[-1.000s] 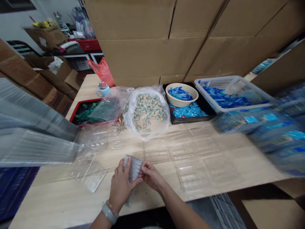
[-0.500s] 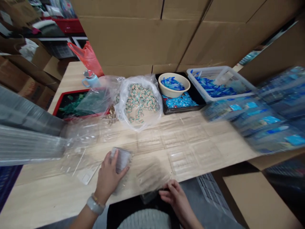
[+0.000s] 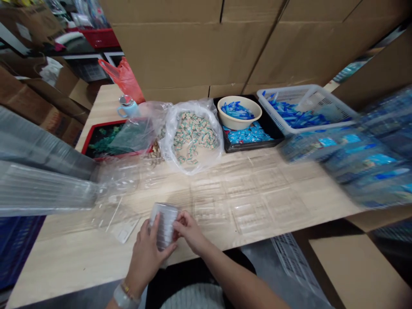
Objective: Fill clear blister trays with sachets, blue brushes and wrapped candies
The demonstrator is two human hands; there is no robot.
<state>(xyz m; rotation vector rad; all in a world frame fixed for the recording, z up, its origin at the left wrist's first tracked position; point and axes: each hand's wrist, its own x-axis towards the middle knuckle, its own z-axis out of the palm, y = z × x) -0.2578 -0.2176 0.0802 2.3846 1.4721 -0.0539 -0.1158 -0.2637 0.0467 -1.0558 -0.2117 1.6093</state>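
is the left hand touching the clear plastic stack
Touching. In the head view, the left hand has its fingers laid over the clear plastic stack.

Near the counter's (image 3: 80,257) front edge, two hands (image 3: 144,249), one plastic stack (image 3: 165,219); toward the back, one mug (image 3: 130,109), one bowl (image 3: 240,123), one basket (image 3: 334,104).

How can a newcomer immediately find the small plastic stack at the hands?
On the wooden table, go to the left hand by the near edge. This hand holds the small greyish plastic stack; the right hand is at its right edge. Unlike the clear trays lying flat further right, it looks thick and cloudy.
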